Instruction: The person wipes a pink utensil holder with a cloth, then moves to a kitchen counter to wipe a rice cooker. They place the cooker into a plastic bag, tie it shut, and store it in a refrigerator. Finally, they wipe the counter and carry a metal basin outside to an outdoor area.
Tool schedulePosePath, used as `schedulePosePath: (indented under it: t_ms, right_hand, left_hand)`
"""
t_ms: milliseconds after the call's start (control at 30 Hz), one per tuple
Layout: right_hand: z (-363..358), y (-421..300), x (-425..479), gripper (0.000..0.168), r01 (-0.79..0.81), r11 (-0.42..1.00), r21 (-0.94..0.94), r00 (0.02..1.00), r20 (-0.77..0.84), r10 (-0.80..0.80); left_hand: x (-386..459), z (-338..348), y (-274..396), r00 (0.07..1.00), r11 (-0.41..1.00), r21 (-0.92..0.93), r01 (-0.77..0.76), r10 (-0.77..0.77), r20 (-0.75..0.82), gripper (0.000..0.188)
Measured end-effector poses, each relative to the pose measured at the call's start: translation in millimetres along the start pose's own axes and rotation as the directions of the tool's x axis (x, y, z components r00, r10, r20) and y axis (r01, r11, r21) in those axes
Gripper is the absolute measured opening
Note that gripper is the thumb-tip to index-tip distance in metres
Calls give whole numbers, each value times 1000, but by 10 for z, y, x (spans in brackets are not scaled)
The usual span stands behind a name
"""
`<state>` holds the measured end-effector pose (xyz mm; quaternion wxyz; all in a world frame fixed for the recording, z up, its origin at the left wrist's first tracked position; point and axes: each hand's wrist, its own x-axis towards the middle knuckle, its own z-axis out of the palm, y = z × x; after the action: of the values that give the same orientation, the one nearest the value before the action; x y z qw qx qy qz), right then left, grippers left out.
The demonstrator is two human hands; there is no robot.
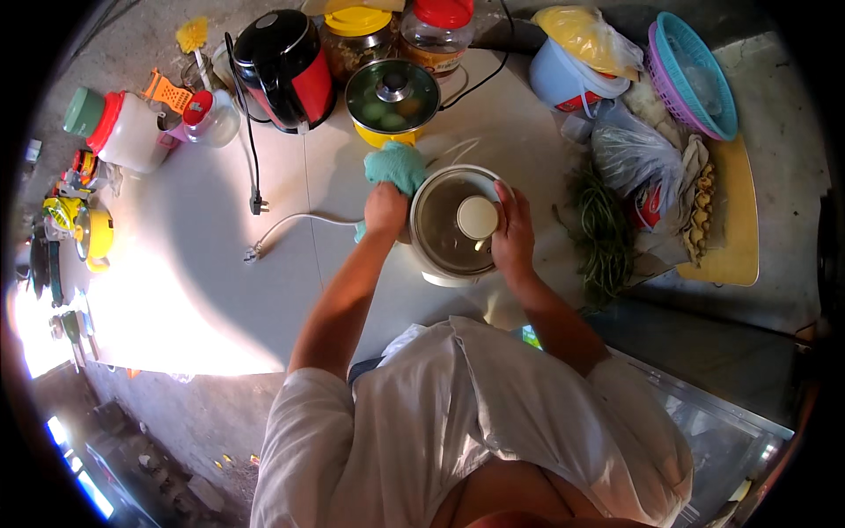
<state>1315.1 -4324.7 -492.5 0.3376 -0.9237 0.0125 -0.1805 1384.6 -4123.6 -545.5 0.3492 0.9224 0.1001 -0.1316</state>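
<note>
A white electric pot (450, 278) with a glass lid (439, 228) and a round cream lid knob (477, 218) stands on the pale table before me. My left hand (386, 210) is closed on a teal cloth (396, 165) at the pot's left side. Against the pot's right rim, my right hand (513, 228) rests with its fingers around the edge near the knob. A white cord with a plug (251, 255) runs over the table to the left from behind my left wrist. Behind the cloth is a yellow pot (386, 136) under a glass lid, with round green things inside.
At the back stand a black and red electric kettle (284, 72) and lidded jars (437, 33). Green stringy vegetables (601, 231), plastic bags (637, 148) and a light blue bucket (571, 79) are at the right. A black plug (259, 203) lies left of centre.
</note>
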Motion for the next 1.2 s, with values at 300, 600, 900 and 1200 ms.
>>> schedulePosePath:
  t_ms: [300,600,900,1200]
  right_hand:
    - [-4,101,-16,31,-25,1000,19,998,56,24]
    - [-44,73,72,30,132,984,120,989,44,-138]
    - [-71,62,49,32,52,999,-14,995,90,-50]
    - [-74,63,12,34,-28,999,-30,994,102,31]
  left_hand:
    - [-1033,258,-625,886,773,-433,-463,409,-218,44]
    - [75,86,-636,858,809,-405,-426,503,102,39]
    - [959,-63,570,582,832,-124,-541,476,659,36]
    - [1003,447,1052,371,752,-322,-575,591,717,27]
